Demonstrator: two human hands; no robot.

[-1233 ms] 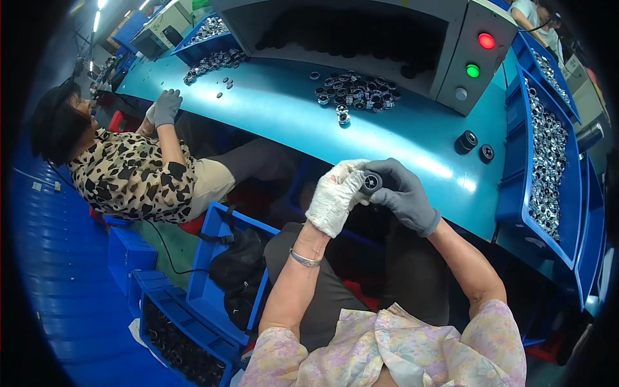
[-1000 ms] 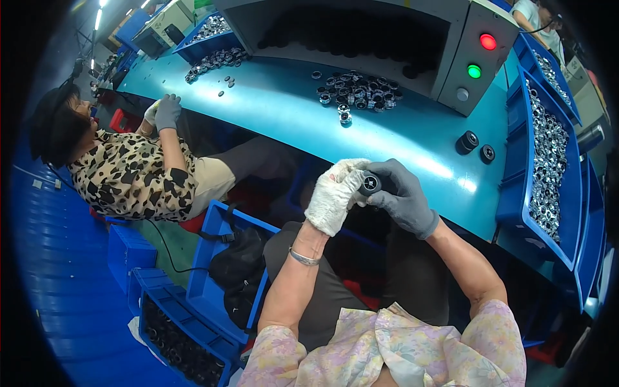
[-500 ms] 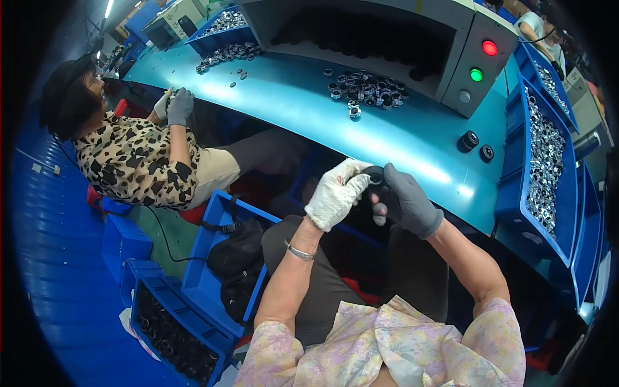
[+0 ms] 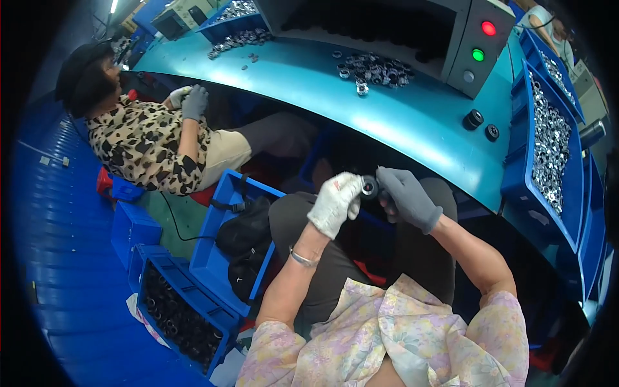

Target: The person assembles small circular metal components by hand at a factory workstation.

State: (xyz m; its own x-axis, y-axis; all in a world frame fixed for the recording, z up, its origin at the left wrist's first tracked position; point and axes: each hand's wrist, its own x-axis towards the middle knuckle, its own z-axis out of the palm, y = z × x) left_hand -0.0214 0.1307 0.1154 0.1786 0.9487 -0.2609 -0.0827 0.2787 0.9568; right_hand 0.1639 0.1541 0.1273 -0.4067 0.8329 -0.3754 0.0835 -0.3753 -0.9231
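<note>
My left hand [image 4: 335,203], in a white glove, is closed on a small black ring-shaped part [image 4: 369,188] with a shiny inner rim. My right hand [image 4: 411,201], in a grey glove, has its fingers curled against the part's right side. Both hands are above my lap, just off the near edge of the blue-green table [image 4: 284,77]. On the tabletop to the right stand a black cylindrical part [image 4: 473,119] and a shorter black ring [image 4: 492,133]. The gloves partly hide the held part.
A pile of silver-and-black rings [image 4: 380,69] lies before a grey machine [image 4: 458,48] with red and green lights. At right, a blue bin [image 4: 570,209] holds silver rings. A co-worker [image 4: 148,145] sits left. Lower left are a blue bin of black rings [image 4: 177,316] and a black bag [image 4: 242,229].
The view has shifted slightly. Between my hands the black part has turned, so its round open face shows more plainly. My right-hand fingers have moved to its side.
</note>
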